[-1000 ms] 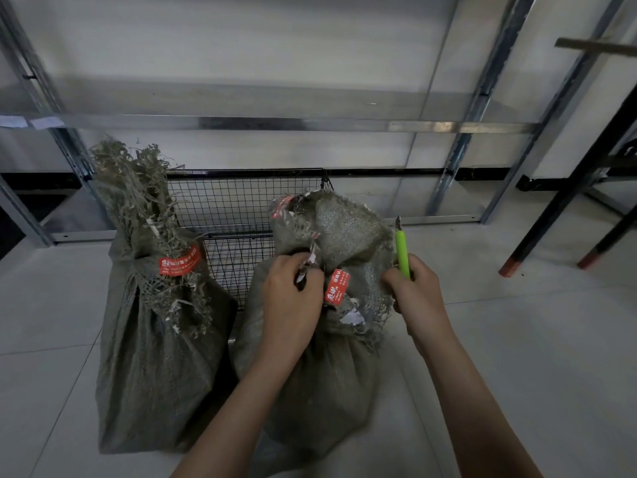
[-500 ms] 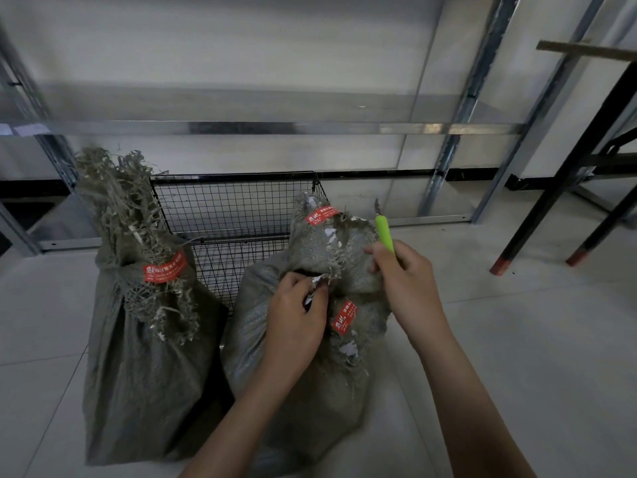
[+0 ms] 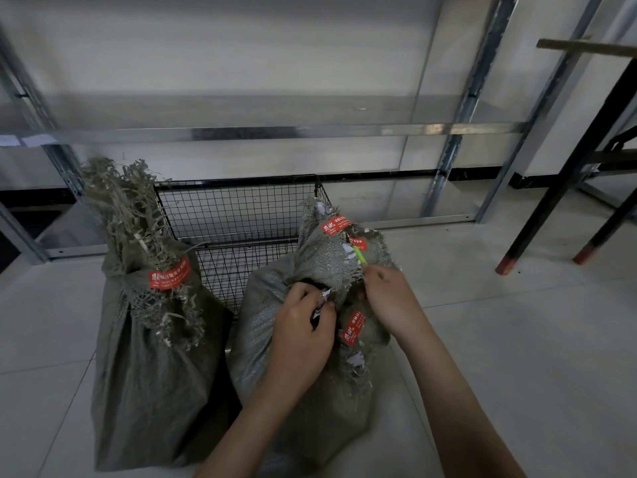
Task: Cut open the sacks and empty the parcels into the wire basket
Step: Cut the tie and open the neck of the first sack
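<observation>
Two grey woven sacks stand on the floor in front of a black wire basket [image 3: 238, 215]. The left sack [image 3: 151, 367] is tied shut at its frayed neck with a red seal. My left hand [image 3: 303, 326] pinches the neck fabric of the right sack [image 3: 275, 326], which bears red labels. My right hand [image 3: 387, 293] grips a green utility knife [image 3: 360, 255] and presses it against the sack's neck just below the frayed top. The blade is hidden in the fabric. No parcels show.
Metal shelving [image 3: 275, 132] runs along the wall behind the basket. Black table legs [image 3: 558, 188] with red feet stand at the right. Pale floor tiles [image 3: 517, 339] spread to the right of the sacks.
My right hand has brought the knife down and leftward from beside the sack into its neck. The sack's top has straightened upward. My left hand keeps its pinch.
</observation>
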